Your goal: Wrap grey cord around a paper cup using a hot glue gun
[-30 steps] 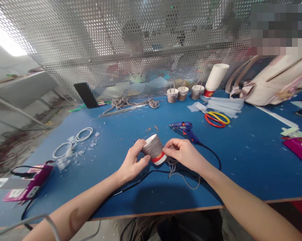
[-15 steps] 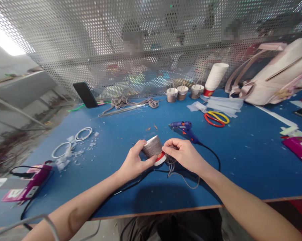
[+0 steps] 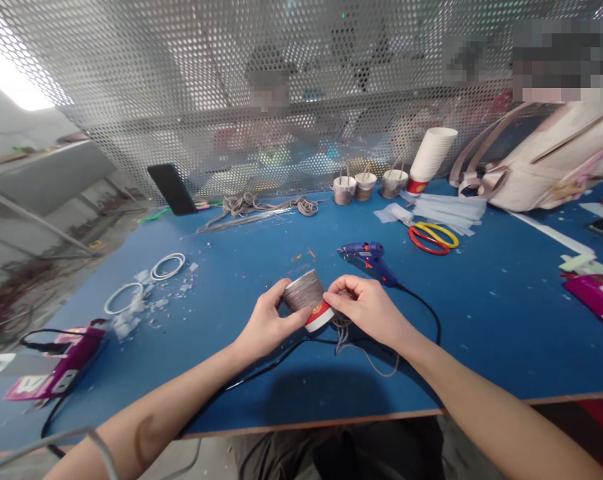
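Note:
A paper cup (image 3: 305, 293), wrapped in grey-brown cord with a red and white band still showing, lies tilted between my hands. My left hand (image 3: 271, 319) grips it from the left, thumb across the lower part and fingers at the far end. At its right side, my right hand (image 3: 364, 305) pinches the grey cord (image 3: 342, 327) with thumb and forefinger. Loose loops of that cord hang below my right hand onto the blue table. Just beyond lies a blue glue gun (image 3: 369, 257), its black cable running past my right wrist.
Behind stand several small cord-wrapped cups (image 3: 344, 191), a stack of white cups (image 3: 433, 157), red-yellow scissors (image 3: 431, 238) and cord bundles (image 3: 241, 205). White rings (image 3: 167, 267) and scraps lie left, near a phone (image 3: 171, 190). A pale bag (image 3: 536, 160) sits at back right.
The cup has turned slightly in my left hand, so more of its red band shows and less of its open inside. My right hand has hardly moved.

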